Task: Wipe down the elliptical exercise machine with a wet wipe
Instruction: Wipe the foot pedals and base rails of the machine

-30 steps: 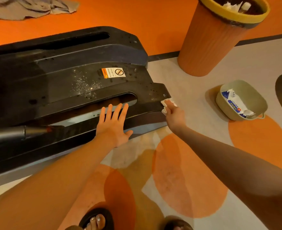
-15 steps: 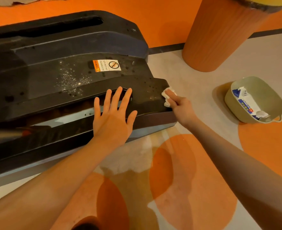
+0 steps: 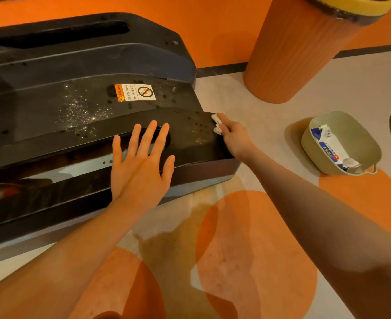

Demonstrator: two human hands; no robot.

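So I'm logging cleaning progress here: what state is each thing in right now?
Machine base: spotted, speckled, not yet wiped clean.
Warning label: stuck flat, intact.
Wet wipe: bunched, pressed to the base's end.
Right hand: closed on the wipe.
Left hand: open, flat on the base.
Wipes pack: lying in the basin.
Bin: upright.
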